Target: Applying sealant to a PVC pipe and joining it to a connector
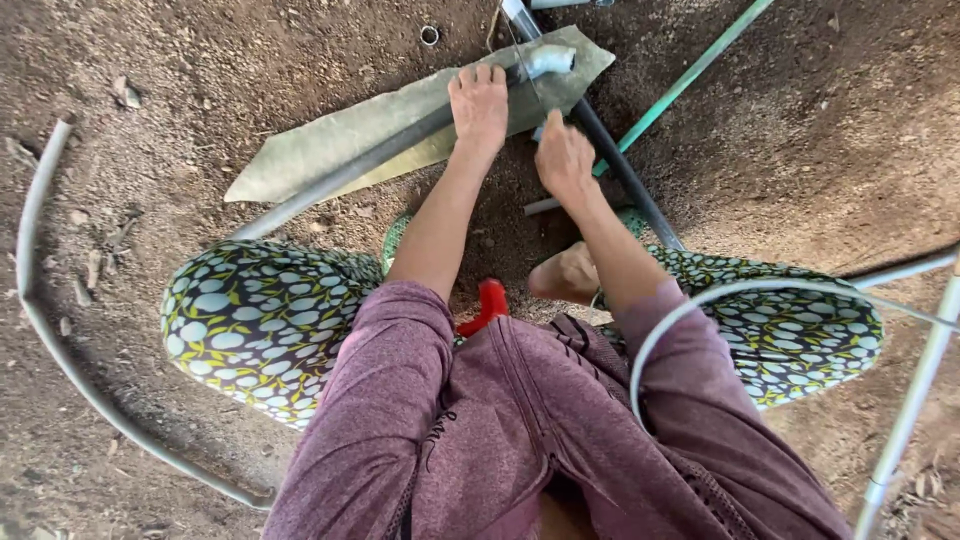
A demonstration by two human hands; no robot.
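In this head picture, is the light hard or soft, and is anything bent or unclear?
Head view: soft, even daylight with no hard shadows or glare; left hand on the grey pipe and right hand look sharp; the wide lens bows the edges, so the knees bulge; the purple sleeves nearest the camera are slightly soft.

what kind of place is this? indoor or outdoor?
Outdoors, probably a yard or field plot. The person squats on bare dirt ground, loose grey pipes and a green pipe lie about, and the left hand presses a pipe onto a sheet.
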